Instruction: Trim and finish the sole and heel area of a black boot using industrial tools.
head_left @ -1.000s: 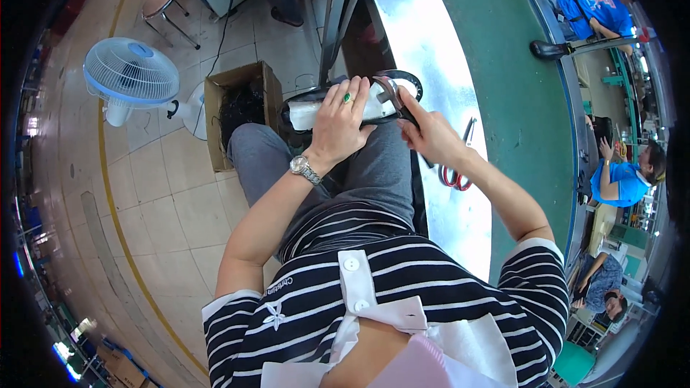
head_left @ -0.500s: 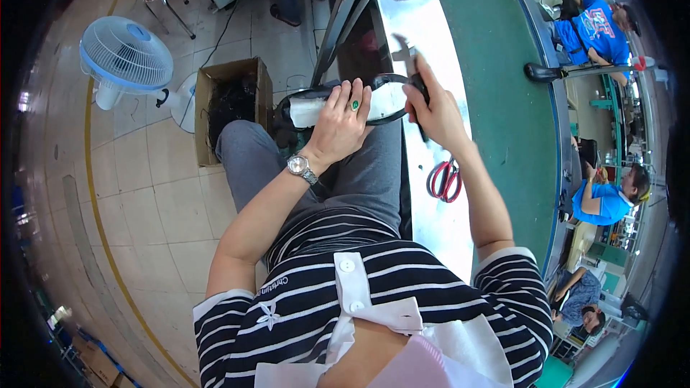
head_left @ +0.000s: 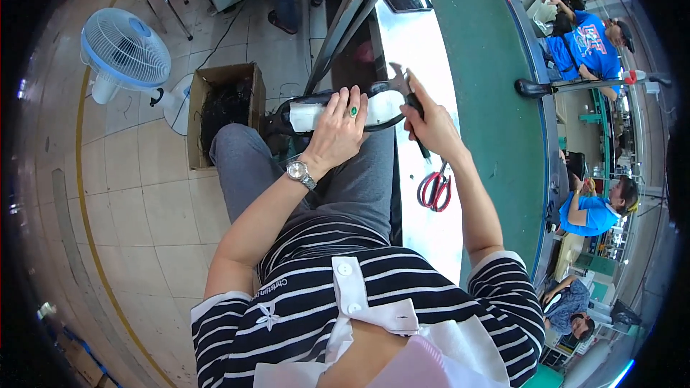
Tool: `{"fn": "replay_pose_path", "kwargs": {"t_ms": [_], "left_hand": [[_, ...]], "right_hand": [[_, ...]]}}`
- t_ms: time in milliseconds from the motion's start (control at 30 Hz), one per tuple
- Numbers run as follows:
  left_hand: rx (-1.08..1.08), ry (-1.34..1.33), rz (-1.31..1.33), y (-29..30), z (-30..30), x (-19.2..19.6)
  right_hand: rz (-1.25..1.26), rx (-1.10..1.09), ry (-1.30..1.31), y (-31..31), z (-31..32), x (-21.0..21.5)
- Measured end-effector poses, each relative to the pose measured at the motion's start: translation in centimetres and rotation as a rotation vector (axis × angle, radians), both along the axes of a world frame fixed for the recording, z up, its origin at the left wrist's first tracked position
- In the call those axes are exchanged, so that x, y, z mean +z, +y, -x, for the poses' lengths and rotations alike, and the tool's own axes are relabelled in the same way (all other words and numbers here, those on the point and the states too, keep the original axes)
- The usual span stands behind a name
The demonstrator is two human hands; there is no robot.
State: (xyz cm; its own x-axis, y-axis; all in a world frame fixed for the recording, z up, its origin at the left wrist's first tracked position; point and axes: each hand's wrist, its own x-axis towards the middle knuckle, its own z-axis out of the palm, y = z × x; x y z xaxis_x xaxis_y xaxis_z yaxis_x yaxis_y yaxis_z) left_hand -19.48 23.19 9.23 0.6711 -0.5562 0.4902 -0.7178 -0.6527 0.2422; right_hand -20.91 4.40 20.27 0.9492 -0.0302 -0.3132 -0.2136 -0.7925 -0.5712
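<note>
You wear a short-sleeved polo shirt (head_left: 316, 294) in black and white horizontal stripes, with a white collar, a white button placket and a small white flower motif on the chest. Grey trousers (head_left: 359, 179) cover your legs. A silver wristwatch (head_left: 300, 172) sits on your left wrist, and a green-stoned ring (head_left: 353, 111) on your left hand (head_left: 338, 133).

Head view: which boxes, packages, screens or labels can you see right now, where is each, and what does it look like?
Cardboard box: on the tiled floor left of the person's knee, open-topped, brown, holding dark tangled material.
Phone: flat on the far end of the metal bench, dark rectangular screen, unlit.
White wrapping: on the black shoe under the left hand, pale and rectangular; whether it is a label cannot be told.
</note>
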Motion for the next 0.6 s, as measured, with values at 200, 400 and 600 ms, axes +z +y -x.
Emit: {"fn": "replay_pose_path", "kwargs": {"t_ms": [200,400,600], "left_hand": [[-0.021,0.012,0.044,-0.8,-0.1,0.6],[-0.014,0.084,0.074,-0.1,0.5,0.0],[-0.034,0.070,0.058,-0.5,0.6,-0.6]], "right_hand": [[0.047,-0.033,0.008,-1.6,-0.3,-2.2],[0.051,0.154,-0.278,-0.1,0.2,-2.4],[0.192,0.224,-0.180,0.5,0.6,1.2]]}}
